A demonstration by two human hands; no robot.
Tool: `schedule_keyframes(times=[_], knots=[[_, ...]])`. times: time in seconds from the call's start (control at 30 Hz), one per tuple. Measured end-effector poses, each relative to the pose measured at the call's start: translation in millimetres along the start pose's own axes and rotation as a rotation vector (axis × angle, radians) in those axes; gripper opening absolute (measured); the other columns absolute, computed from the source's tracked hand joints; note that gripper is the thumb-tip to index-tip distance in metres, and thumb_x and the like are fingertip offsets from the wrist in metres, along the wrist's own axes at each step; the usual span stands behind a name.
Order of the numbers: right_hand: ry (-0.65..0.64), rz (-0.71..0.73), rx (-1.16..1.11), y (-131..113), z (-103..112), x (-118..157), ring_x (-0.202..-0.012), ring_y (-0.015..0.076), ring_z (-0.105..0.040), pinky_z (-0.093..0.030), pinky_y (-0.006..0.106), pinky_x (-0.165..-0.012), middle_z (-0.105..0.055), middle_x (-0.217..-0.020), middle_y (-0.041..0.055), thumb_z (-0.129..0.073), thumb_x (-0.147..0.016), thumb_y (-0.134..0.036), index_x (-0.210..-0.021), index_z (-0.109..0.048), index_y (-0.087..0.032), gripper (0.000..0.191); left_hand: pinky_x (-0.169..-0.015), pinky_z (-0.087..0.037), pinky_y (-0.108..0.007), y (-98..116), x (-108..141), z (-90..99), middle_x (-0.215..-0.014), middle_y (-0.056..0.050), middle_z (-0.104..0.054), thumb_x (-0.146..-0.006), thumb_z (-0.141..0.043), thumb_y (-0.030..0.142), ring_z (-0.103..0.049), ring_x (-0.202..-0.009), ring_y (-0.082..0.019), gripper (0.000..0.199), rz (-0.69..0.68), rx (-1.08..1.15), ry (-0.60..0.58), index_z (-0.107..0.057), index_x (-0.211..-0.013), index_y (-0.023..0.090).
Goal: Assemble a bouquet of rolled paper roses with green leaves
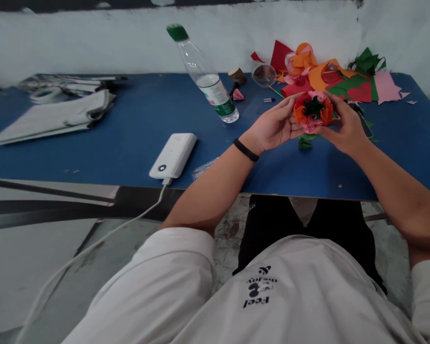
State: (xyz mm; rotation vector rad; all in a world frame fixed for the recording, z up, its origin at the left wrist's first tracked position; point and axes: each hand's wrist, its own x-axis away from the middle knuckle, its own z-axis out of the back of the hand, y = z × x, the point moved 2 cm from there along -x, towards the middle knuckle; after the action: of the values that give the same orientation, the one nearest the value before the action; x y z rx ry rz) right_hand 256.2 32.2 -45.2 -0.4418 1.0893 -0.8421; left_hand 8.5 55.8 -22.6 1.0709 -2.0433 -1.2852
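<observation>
Between my two hands is a round paper flower (313, 112) with curled red, orange and pink petals and a dark green centre. My left hand (277, 123) cups it from the left, fingers curled under and along its side. On the right, my right hand (347, 125) grips its edge, the thumb at its lower front. A small green paper piece (305, 143) shows just below the flower. Behind my right hand a dark flat object (366, 122) is partly hidden.
A water bottle (215, 93) with a green cap stands left of my hands. Nearer me lies a white power bank (174, 155) with a cable. Coloured paper scraps (329, 76) and a clear cup (264, 75) sit at the back. Folded cloth (57, 114) lies far left on the blue table (129, 114).
</observation>
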Motion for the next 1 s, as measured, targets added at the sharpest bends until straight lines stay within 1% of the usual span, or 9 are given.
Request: schedule_keyframes(times=[0.2, 0.33, 0.43, 0.57, 0.67, 0.77, 0.83, 0.9, 1.0], knots=[[0.040, -0.081, -0.166, 12, -8, -1, -0.158, 0.0452, -0.071, -0.080, 0.063, -0.104, -0.075, -0.174, 0.0043, -0.093, -0.076, -0.105, -0.165, -0.071, -0.045, 0.110, -0.110, -0.074, -0.033, -3, 0, -3.2, -0.120, -0.001, -0.093, -0.120, -0.070, 0.054, -0.093, -0.116, -0.019, 0.031, 0.003, 0.029, 0.005, -0.080, -0.138, 0.031], [0.026, -0.066, -0.288, 25, -14, -3, -0.147, 0.0438, -0.079, -0.081, 0.064, -0.103, -0.081, -0.165, 0.0042, -0.099, -0.070, -0.103, -0.160, -0.073, -0.045, 0.111, -0.115, -0.073, -0.033, -1, 4, -7.6, -0.129, -0.004, -0.091, -0.122, -0.068, 0.040, -0.090, -0.132, -0.020, 0.023, -0.009, 0.060, 0.067, -0.079, -0.136, 0.027], [-0.003, -0.055, -0.319, 28, -17, -5, -0.142, 0.0409, -0.082, -0.080, 0.064, -0.106, -0.082, -0.163, 0.0035, -0.092, -0.077, -0.106, -0.161, -0.071, -0.045, 0.106, -0.122, -0.072, -0.034, -1, 6, -9.5, -0.136, -0.003, -0.091, -0.120, -0.069, 0.032, -0.086, -0.144, -0.021, 0.022, -0.007, 0.076, 0.097, -0.078, -0.139, 0.027], [-0.047, -0.114, -0.383, 25, -16, -6, -0.123, 0.0351, -0.089, -0.083, 0.054, -0.087, -0.088, -0.147, 0.0055, -0.085, -0.088, -0.105, -0.150, -0.074, -0.040, 0.090, -0.133, -0.068, -0.035, -1, 7, -10.1, -0.154, -0.005, -0.087, -0.117, -0.073, 0.025, -0.081, -0.156, -0.022, 0.043, 0.002, 0.123, 0.082, -0.072, -0.159, 0.029], [-0.092, -0.168, -0.440, 21, -14, -5, -0.113, 0.0319, -0.091, -0.082, 0.049, -0.081, -0.091, -0.131, 0.0043, -0.081, -0.095, -0.102, -0.142, -0.075, -0.039, 0.079, -0.135, -0.066, -0.036, -2, 6, -10.0, -0.161, -0.007, -0.084, -0.115, -0.073, 0.018, -0.081, -0.157, -0.024, 0.060, 0.011, 0.156, 0.080, -0.062, -0.173, 0.030], [-0.118, -0.199, -0.479, 12, -13, -4, -0.105, 0.0328, -0.093, -0.081, 0.050, -0.077, -0.090, -0.118, 0.0026, -0.080, -0.091, -0.107, -0.130, -0.075, -0.039, 0.079, -0.134, -0.067, -0.035, -1, 7, -13.0, -0.163, -0.008, -0.084, -0.117, -0.071, 0.018, -0.082, -0.155, -0.025, 0.061, 0.025, 0.165, 0.098, -0.059, -0.176, 0.028], [-0.107, -0.261, -0.508, 2, -10, -3, -0.102, 0.0336, -0.093, -0.081, 0.050, -0.075, -0.089, -0.111, 0.0027, -0.083, -0.084, -0.111, -0.118, -0.075, -0.037, 0.082, -0.129, -0.069, -0.032, 1, 10, -18.0, -0.159, -0.010, -0.085, -0.120, -0.067, 0.020, -0.085, -0.150, -0.023, 0.053, 0.049, 0.143, 0.116, -0.061, -0.173, 0.023], [-0.078, -0.387, -0.530, -10, -8, -2, -0.110, 0.0342, -0.092, -0.081, 0.050, -0.082, -0.089, -0.115, 0.0067, -0.076, -0.091, -0.110, -0.114, -0.078, -0.034, 0.080, -0.120, -0.071, -0.026, 5, 12, -24.3, -0.147, -0.011, -0.089, -0.124, -0.060, 0.023, -0.090, -0.137, -0.019, 0.040, 0.066, 0.091, 0.132, -0.067, -0.163, 0.016], [-0.071, -0.543, -0.496, -26, -3, -1, -0.097, 0.0345, -0.090, -0.075, 0.044, -0.069, -0.087, -0.101, 0.0106, -0.076, -0.090, -0.111, -0.098, -0.080, -0.030, 0.082, -0.097, -0.071, -0.018, 11, 15, -31.0, -0.115, -0.008, -0.092, -0.129, -0.054, 0.030, -0.092, -0.105, -0.013, 0.031, 0.089, -0.028, 0.139, -0.076, -0.140, 0.012]])
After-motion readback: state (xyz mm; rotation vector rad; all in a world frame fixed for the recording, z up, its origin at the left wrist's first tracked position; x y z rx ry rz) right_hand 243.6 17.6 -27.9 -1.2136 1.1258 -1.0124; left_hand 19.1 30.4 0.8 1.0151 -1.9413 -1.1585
